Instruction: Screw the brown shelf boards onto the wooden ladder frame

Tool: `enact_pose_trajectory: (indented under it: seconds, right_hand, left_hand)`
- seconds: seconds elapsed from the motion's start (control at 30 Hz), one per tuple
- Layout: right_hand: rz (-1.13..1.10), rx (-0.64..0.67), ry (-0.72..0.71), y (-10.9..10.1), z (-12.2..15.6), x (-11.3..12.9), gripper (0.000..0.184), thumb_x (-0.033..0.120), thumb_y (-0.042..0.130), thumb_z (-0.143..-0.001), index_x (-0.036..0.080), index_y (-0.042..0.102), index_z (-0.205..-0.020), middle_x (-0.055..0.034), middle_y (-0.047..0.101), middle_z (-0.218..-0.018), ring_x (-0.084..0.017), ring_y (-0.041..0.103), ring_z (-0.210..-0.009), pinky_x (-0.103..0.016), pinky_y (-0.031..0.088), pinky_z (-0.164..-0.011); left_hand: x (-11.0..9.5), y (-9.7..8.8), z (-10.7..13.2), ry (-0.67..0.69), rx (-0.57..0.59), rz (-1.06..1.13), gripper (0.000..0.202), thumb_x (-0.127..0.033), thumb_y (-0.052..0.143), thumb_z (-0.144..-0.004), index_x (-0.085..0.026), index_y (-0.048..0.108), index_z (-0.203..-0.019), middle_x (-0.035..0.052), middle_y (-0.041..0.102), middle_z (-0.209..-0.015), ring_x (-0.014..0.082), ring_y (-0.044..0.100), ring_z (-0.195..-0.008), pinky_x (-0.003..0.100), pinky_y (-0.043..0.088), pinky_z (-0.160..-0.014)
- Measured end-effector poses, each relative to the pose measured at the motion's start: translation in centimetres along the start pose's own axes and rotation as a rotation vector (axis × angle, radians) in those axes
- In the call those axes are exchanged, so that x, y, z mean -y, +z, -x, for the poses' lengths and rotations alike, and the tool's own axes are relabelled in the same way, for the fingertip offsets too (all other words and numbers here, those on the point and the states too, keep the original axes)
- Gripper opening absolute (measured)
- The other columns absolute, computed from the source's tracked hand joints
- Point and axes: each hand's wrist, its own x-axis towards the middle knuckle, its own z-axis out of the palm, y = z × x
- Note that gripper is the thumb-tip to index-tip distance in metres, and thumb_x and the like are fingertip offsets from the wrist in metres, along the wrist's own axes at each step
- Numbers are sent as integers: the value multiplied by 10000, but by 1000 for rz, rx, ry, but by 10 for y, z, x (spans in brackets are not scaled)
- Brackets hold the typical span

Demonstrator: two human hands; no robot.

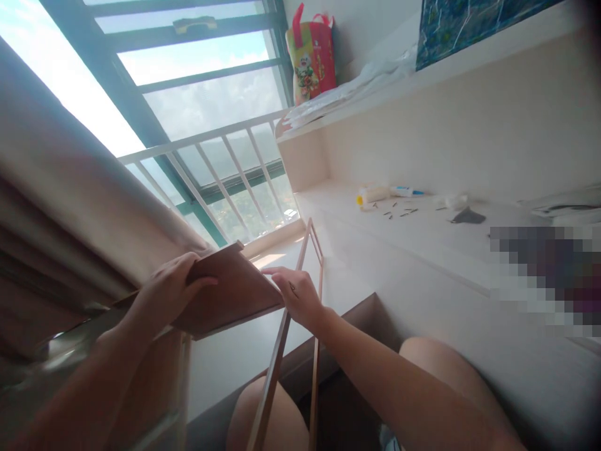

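A brown wooden panel is raised and tilted in front of me, with a narrow lip along its upper edge. My left hand grips the panel's left side, thumb across its face. At the opposite edge, my right hand has curled fingers against the panel near its corner, with the index finger along the edge. What lies under those right fingers is partly hidden. A slim wooden frame with two long rails stands upright between my knees, passing just behind or beside the right hand; I cannot tell if they touch.
On the white desk lie several small metal pins, a glue bottle, a white-and-blue tube and a grey scrap. A red gift bag stands on the shelf above. A curtain and a railed window are at left.
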Motion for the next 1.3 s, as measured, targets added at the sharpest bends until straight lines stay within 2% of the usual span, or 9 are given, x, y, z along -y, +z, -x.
enact_pose_trajectory:
  seconds: [0.07,0.17,0.27,0.37,0.63,0.87,0.97,1.13,1.3]
  right_hand:
    - [-39,-40,-32,-2,7,-4,445,437,338,-1037,200,700,-1142,-67,729,-1003,-178,669,-925,-272,480,-802]
    - [-59,-81,-112,-5,17,-15,423,400,342,-1042,178,701,-1016,-74,718,-936,-169,652,-866,-287,478,-807]
    - [22,-12,-216,-9,24,-27,421,376,355,-1042,171,670,-850,-64,686,-801,-173,610,-800,-317,449,-833]
    - [145,100,-288,-15,25,-32,416,387,367,-1037,174,642,-809,-62,674,-777,-178,576,-781,-333,412,-859]
    - [246,256,-206,-37,19,-30,413,444,390,-1033,186,682,-898,-32,675,-771,-169,582,-826,-358,284,-948]
    - [22,372,-140,-59,23,-38,450,475,336,-1036,205,694,-1078,-26,676,-844,-160,590,-829,-324,344,-936]
    - [-106,285,37,-74,27,-49,507,527,302,-1023,207,675,-1147,-5,609,-735,-150,570,-732,-277,420,-807]
    - [-107,-91,465,-88,50,-90,509,540,333,-1002,167,663,-1105,38,432,-588,-122,447,-549,-234,399,-575]
    - [-192,-97,913,-65,104,-114,418,504,375,-969,200,631,-1099,48,424,-620,-106,385,-487,-207,396,-457]
  left_hand:
    - [0,13,-4,28,60,-31,343,-548,528,-880,-220,437,-833,39,621,-827,254,599,-813,325,401,-695]
    - [-12,42,-10,118,199,-31,270,-477,511,-900,-219,449,-852,62,647,-881,265,615,-861,340,407,-727]
    - [-27,71,-15,148,268,-15,238,-450,504,-904,-220,458,-866,76,661,-906,277,620,-898,353,414,-751]
    - [-40,93,-19,160,311,1,217,-426,486,-911,-220,446,-855,86,656,-911,278,616,-891,358,415,-751]
    - [-62,124,-24,217,446,173,174,-366,421,-892,-213,446,-811,85,609,-846,252,583,-821,364,429,-736]
    - [-59,140,-25,235,439,129,176,-364,459,-892,-218,440,-795,52,587,-826,224,565,-774,334,395,-703]
    - [-60,139,-24,196,457,120,208,-390,400,-940,-221,439,-825,42,598,-833,212,568,-752,315,374,-674]
    - [-65,131,-22,129,508,87,220,-429,376,-949,-233,464,-901,41,641,-897,227,605,-785,304,367,-667]
    - [-69,123,-25,119,543,110,214,-441,401,-931,-249,495,-950,17,654,-834,230,625,-776,288,361,-658]
